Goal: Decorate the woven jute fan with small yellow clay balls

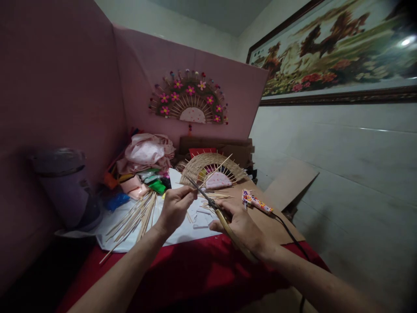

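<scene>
While my right hand (pixel 243 226) curls around the handles of the scissors (pixel 213 204), my left hand (pixel 177 208) pinches a thin stick (pixel 217 170), fingers nearly closed.

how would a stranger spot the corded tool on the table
On the red cloth lies a brown board. On it, right of the loose pale sticks, is a small gun-shaped tool. Its multicoloured pattern and black cord set it apart from those plain sticks.
</scene>
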A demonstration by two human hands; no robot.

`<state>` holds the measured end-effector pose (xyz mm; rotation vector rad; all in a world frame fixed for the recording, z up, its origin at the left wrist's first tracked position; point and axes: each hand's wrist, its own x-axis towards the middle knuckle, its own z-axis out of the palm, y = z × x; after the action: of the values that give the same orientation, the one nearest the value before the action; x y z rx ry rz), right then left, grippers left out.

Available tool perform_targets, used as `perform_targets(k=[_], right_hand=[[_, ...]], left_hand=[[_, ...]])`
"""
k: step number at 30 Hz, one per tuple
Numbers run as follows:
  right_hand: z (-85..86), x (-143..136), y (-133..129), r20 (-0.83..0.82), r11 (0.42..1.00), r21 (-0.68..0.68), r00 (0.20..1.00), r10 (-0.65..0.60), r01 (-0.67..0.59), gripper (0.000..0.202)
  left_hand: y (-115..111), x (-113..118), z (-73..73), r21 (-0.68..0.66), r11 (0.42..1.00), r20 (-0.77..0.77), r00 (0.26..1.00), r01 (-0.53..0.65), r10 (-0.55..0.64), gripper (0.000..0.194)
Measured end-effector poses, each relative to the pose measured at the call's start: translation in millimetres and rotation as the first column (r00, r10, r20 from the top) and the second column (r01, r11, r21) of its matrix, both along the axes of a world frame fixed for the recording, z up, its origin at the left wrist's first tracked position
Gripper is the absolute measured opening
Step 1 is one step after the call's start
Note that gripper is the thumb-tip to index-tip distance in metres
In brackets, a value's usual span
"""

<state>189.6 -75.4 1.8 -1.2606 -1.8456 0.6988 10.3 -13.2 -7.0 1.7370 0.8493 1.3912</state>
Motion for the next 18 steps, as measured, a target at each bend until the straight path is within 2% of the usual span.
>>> perform_targets(k=[2, 5, 8, 11, 14, 18], right_hand=[[0.0, -1.7, -1.8, -0.002, 1.000, -0.029, 1.000, -0.007, 0.007, 0.031], [-0.7, -3.2, -3.8, 0.009, 0.998, -0.060, 1.000, -0.012, 0.013, 0.031], [-2.4, -4.1, -4.8, 0.038, 0.998, -0.049, 0.999, -0.039, 0.041, 0.033], [-4.7, -5.1, -5.3, 0.060, 0.998, -0.025, 0.997, -0.057, 0.059, 0.037], [-6.8, -5.8, -5.7, 0.053, 0.998, -0.017, 0.997, -0.062, 0.063, 0.040], [-6.5, -4.2, -3.1, 0.042, 0.998, -0.013, 0.998, -0.056, 0.057, 0.034]], left_hand=[[-2.0, 1.1, -3.9, 0.256, 0.956, -0.119, 0.976, -0.145, 0.180, 0.030], [-2.3, 1.6, -10.1, 0.541, 0.807, -0.208, 0.892, -0.237, 0.402, 0.033], [-0.4, 1.3, -14.7, 0.696, 0.678, -0.244, 0.809, -0.238, 0.534, 0.029], [0.7, 0.8, -16.5, 0.767, 0.597, -0.247, 0.751, -0.234, 0.612, 0.028], [-0.6, 1.5, -16.7, 0.785, 0.571, -0.242, 0.731, -0.239, 0.639, 0.028], [-2.2, 4.0, -15.8, 0.747, 0.617, -0.274, 0.731, -0.247, 0.625, 0.029]])
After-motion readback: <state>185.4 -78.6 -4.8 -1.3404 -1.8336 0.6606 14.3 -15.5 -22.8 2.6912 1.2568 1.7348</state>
